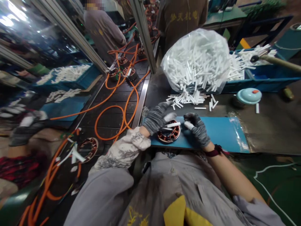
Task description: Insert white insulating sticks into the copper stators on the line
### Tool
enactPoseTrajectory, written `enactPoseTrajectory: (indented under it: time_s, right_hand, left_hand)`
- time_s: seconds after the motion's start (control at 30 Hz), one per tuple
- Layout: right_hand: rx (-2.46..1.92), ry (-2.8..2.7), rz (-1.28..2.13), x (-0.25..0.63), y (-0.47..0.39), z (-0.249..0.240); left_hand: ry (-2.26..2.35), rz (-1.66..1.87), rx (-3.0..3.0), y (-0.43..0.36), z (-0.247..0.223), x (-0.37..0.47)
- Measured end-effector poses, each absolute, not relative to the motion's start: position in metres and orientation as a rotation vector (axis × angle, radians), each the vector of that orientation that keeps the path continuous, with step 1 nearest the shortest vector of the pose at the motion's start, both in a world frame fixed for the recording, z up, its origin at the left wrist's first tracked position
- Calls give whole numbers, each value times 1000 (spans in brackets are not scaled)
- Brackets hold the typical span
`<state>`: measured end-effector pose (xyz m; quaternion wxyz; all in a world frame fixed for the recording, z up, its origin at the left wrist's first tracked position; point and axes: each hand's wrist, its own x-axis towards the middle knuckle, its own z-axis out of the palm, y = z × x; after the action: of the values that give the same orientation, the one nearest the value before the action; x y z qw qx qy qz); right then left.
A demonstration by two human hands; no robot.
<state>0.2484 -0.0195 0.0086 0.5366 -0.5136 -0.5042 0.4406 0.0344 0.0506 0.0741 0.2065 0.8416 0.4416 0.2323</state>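
Note:
A round stator with copper windings (169, 135) lies on the blue mat (216, 133) in front of me. White tubes (173, 124) rest across its top. My left hand (158, 117), in a grey glove with white fingertips, reaches over the stator's upper left edge; what its fingers hold, if anything, I cannot make out. To the stator's right is my right hand (197, 128), also gloved, its fingers curled above the mat. Whether something small sits between those fingertips is too small to tell.
Behind the mat, a clear bag of white tubes (196, 61) spills onto the bench. Blue bins (263, 82) and a round light-blue container (248, 96) stand right. Left runs a conveyor (109, 121) with orange cords and stators; a co-worker's gloved hands (25, 124) are beyond.

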Motion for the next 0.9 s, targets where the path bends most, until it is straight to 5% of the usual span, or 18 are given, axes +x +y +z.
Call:
enactPoseTrajectory:
  time_s: [0.17,0.37,0.67,0.9]
  right_hand:
    - [-1324,-1799,712,237,-28,34]
    - [-1467,-2240,437,208,-26,49]
    - [-1183,-1808,947,226,-56,33]
    - [-1437,-1595,1006,244,-39,19]
  left_hand:
    - [942,505,2119,43,84,-16]
    - [744,215,2653,28,53,-25]
    - [1022,482,3016,-17,4,-8]
    - [1390,430,2866,-14,-5,24]
